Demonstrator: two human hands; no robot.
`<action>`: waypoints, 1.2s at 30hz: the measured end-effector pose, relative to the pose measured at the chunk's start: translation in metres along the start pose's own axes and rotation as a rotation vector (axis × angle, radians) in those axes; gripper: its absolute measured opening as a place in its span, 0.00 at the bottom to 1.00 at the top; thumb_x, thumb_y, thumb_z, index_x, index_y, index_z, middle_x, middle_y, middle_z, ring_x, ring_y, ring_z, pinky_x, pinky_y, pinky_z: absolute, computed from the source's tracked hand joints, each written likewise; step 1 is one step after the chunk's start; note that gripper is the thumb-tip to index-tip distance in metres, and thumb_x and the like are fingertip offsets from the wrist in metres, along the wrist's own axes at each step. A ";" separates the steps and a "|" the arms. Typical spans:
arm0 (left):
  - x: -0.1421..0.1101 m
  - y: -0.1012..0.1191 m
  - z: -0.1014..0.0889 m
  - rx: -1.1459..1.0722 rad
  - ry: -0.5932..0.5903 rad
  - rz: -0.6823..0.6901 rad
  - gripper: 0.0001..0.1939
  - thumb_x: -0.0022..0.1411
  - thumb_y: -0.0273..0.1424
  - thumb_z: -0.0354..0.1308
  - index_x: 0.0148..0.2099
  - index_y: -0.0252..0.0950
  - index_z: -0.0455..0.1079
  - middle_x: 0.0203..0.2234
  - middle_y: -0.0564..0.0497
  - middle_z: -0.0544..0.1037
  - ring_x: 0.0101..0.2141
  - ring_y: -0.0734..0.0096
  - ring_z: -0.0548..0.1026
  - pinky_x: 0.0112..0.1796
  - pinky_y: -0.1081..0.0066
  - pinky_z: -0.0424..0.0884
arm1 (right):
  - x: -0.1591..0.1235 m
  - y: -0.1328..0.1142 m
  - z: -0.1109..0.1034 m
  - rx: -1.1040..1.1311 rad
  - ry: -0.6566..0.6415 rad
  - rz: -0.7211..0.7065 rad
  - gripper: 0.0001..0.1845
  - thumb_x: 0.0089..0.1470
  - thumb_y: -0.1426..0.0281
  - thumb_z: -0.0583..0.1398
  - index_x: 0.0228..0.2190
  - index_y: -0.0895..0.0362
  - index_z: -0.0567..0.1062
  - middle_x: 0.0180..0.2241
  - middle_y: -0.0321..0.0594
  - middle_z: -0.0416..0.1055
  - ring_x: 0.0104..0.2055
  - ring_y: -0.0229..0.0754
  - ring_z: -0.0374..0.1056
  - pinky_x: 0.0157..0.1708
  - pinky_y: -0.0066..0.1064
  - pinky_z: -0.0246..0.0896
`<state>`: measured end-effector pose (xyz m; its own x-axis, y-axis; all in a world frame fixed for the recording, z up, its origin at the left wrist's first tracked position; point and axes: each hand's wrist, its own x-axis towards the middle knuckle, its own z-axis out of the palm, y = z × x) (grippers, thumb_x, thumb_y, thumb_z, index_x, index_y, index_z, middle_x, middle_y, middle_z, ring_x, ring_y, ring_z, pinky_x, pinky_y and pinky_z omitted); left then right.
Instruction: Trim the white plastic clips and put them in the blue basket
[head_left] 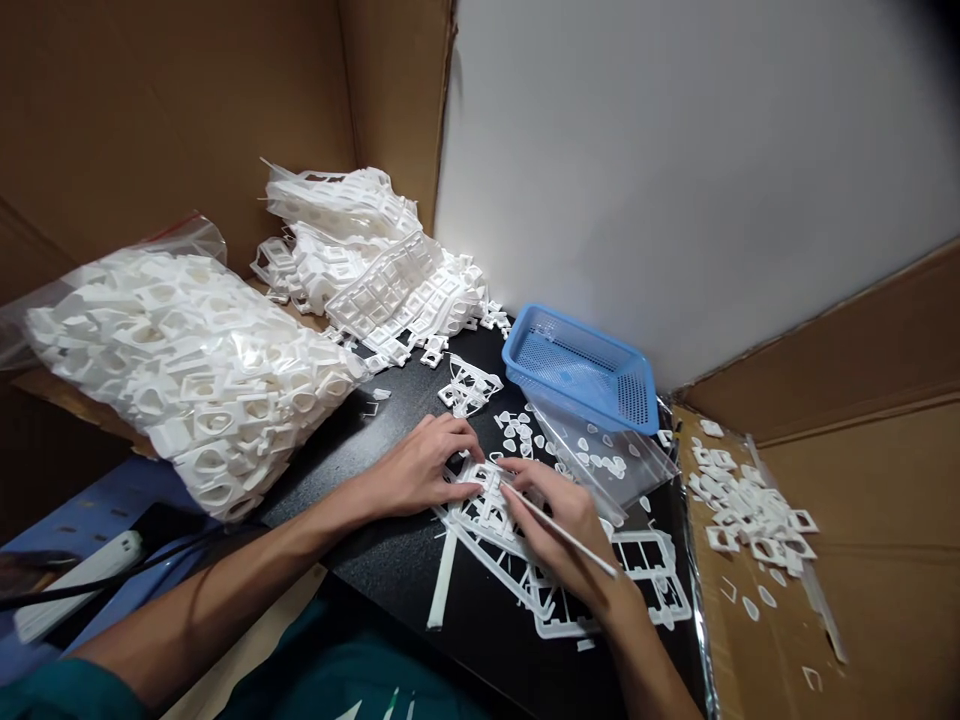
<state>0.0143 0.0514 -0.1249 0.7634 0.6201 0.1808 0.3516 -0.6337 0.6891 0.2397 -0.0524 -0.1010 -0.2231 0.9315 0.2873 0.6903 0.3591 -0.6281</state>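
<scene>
My left hand [429, 468] presses its fingers and thumb on a white plastic frame [491, 512] with small parts joined to it. In my right hand [562, 515] is a thin white stick [566, 537], its upper end close to the same frame. The stick's tip is too small to make out. Under my right hand lies another white lattice frame [651, 552]. Small white rounded pieces [519, 430] are scattered just beyond my hands, and a tangle of white scraps [469, 384] lies past my left fingers.
A bulging clear bag of white parts [202, 370] stands at left. Behind it are stacked white part sheets [390, 285]. A blue basket [579, 368] sits by a clear plastic bag [600, 450]. Loose white parts [750, 510] lie on cardboard at right. Cardboard walls [187, 90] surround the table.
</scene>
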 end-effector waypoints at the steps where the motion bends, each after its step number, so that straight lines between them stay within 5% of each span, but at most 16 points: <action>1: 0.001 0.000 0.000 0.002 0.000 0.002 0.14 0.66 0.41 0.68 0.48 0.39 0.75 0.47 0.49 0.76 0.50 0.58 0.73 0.52 0.59 0.63 | 0.000 0.000 0.004 -0.013 -0.031 -0.036 0.05 0.68 0.74 0.59 0.38 0.55 0.73 0.51 0.45 0.79 0.51 0.44 0.78 0.51 0.40 0.78; 7: 0.002 0.000 0.000 0.005 0.011 0.013 0.14 0.66 0.41 0.68 0.47 0.39 0.76 0.46 0.49 0.76 0.49 0.59 0.73 0.51 0.60 0.63 | 0.001 0.006 0.021 -0.292 -0.025 -0.269 0.08 0.68 0.81 0.55 0.41 0.59 0.72 0.45 0.51 0.79 0.52 0.47 0.77 0.50 0.38 0.77; 14: 0.001 -0.002 0.002 0.014 0.025 0.026 0.13 0.65 0.40 0.68 0.47 0.38 0.75 0.47 0.50 0.76 0.49 0.60 0.73 0.51 0.60 0.63 | -0.001 0.007 0.025 -0.449 0.034 -0.397 0.09 0.66 0.84 0.55 0.39 0.61 0.72 0.50 0.60 0.79 0.54 0.54 0.78 0.55 0.44 0.77; 23: 0.001 0.002 -0.001 0.014 0.009 0.012 0.13 0.66 0.41 0.68 0.47 0.38 0.75 0.47 0.49 0.76 0.50 0.58 0.73 0.52 0.58 0.64 | -0.007 0.019 0.016 -0.506 0.226 -0.283 0.11 0.66 0.85 0.55 0.41 0.60 0.72 0.56 0.63 0.76 0.59 0.55 0.76 0.55 0.47 0.79; 29: 0.000 0.002 -0.001 0.008 0.003 0.004 0.13 0.66 0.40 0.68 0.47 0.39 0.75 0.48 0.49 0.76 0.50 0.57 0.73 0.52 0.58 0.65 | -0.008 0.017 -0.008 -0.302 0.491 -0.205 0.09 0.64 0.81 0.61 0.40 0.55 0.74 0.54 0.50 0.80 0.52 0.49 0.81 0.46 0.38 0.83; 33: 0.000 0.004 -0.004 0.007 -0.020 0.053 0.14 0.67 0.38 0.65 0.53 0.41 0.74 0.49 0.48 0.77 0.52 0.57 0.73 0.54 0.57 0.63 | -0.011 0.009 -0.023 0.007 0.093 0.147 0.05 0.67 0.70 0.62 0.35 0.53 0.73 0.52 0.41 0.81 0.49 0.47 0.82 0.47 0.40 0.80; 36: 0.004 0.007 -0.004 0.027 -0.049 0.101 0.13 0.68 0.37 0.64 0.53 0.41 0.76 0.49 0.48 0.77 0.52 0.56 0.73 0.55 0.56 0.60 | -0.012 0.005 -0.024 0.061 -0.067 0.190 0.08 0.67 0.68 0.61 0.33 0.53 0.73 0.52 0.41 0.81 0.50 0.47 0.80 0.49 0.40 0.77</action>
<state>0.0177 0.0514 -0.1166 0.8213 0.5291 0.2134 0.2850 -0.7045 0.6499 0.2624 -0.0632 -0.0907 -0.1397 0.9838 0.1120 0.6820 0.1776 -0.7095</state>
